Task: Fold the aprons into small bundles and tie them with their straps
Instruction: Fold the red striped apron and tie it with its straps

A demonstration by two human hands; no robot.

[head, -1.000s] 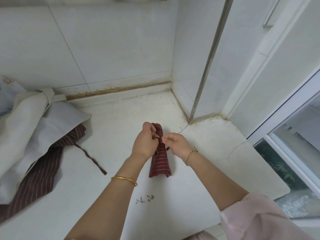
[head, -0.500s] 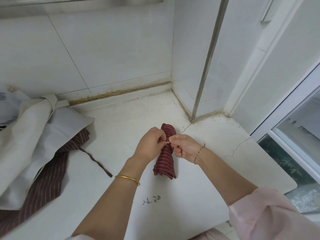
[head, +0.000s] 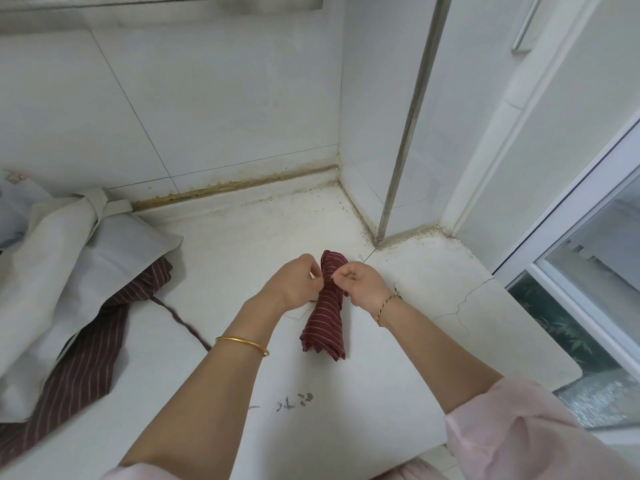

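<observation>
At my far left a loose pile of cream-white cloth aprons lies slumped on the white stone counter, with one flat strap knotted near its top. Under that pile a dark maroon pinstriped apron spreads out unfolded, its thin strap trailing across the counter toward me. None of these looks bundled, so I judge most of the work is left.

Next comes my left hand, a plain gold bangle on that forearm. Its fingers are curled in, thumb and forefinger pressed together at the waist of the bundle; I take it they are pinching a strap end, though the strap itself is too small to make out there.

Between my hands stands the red white-striped apron bundle, rolled tight, lying on the counter near the tiled corner, cinched narrow in the middle and flaring at the near end. It is folded already; only the tie seems to remain.

My right hand, a twisted cord bracelet on its wrist, mirrors the left, fingers closed in a pinch against the same waist. I judge the knot is being drawn but not yet finished. A window sits at my far right.
</observation>
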